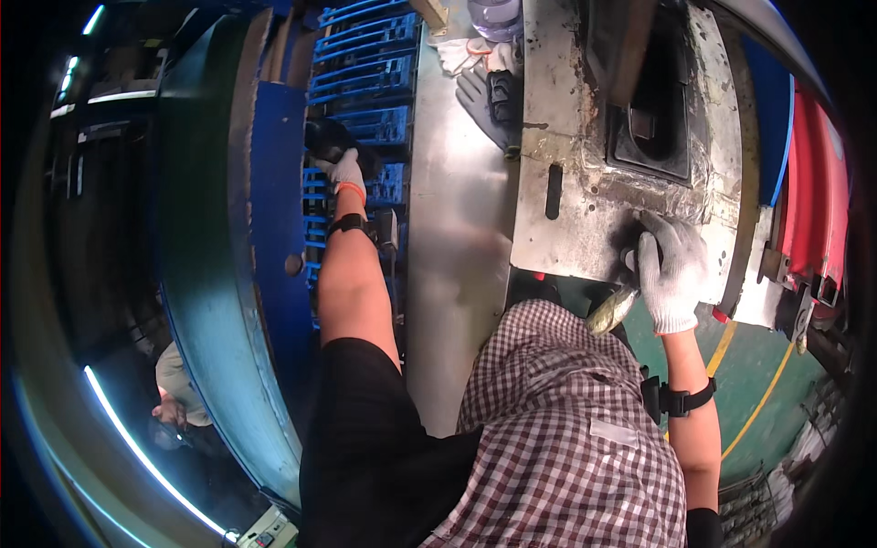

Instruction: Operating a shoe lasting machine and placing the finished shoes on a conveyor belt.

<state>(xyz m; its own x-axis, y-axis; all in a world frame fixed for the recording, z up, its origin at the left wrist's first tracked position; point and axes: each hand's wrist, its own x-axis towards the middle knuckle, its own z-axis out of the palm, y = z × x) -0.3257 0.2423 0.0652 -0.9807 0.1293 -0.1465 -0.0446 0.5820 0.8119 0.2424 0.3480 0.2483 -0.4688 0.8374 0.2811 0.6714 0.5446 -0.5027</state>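
My left hand, in a white knit glove with an orange cuff, reaches out to a row of blue slatted racks. It is closed on a dark, rounded black object whose kind I cannot make out. My right hand, also in a white knit glove, is at the near edge of a worn metal plate. Its fingers are curled, and a small dark round piece shows by them; what they hold is mostly hidden. Just below sticks out a yellowish, worn handle-like piece.
A bare metal strip runs between racks and plate. Dark gloves and white gloves lie at its far end near a clear container. A framed dark opening sits in the plate. Another person is at far left.
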